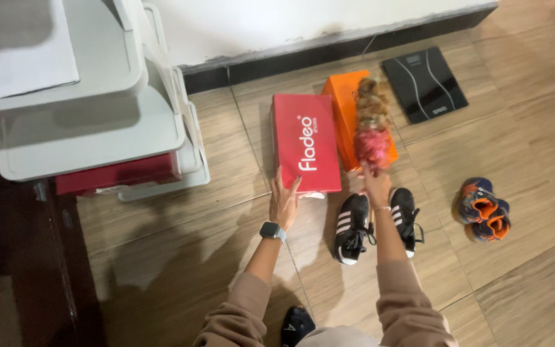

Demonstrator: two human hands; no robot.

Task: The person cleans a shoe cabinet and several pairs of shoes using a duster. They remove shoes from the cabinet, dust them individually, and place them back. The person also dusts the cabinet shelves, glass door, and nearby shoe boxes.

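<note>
Red cardboard shoe box (306, 142), long and lidded, lies flat on the brown wood-look tile floor (181, 257) near the dark skirting, with the left hand (284, 202) spread open and touching its near end, while the right hand (375, 183) has its grip closed on a curly pink-and-tan hairpiece (372, 128) draped over the orange box (353, 115) just beside it. If lifted carelessly, the loose hairpiece could snag or trail onto the black-and-white sneakers (375, 225) below, and the red box could skid, since only fingertips rest on it.
</note>
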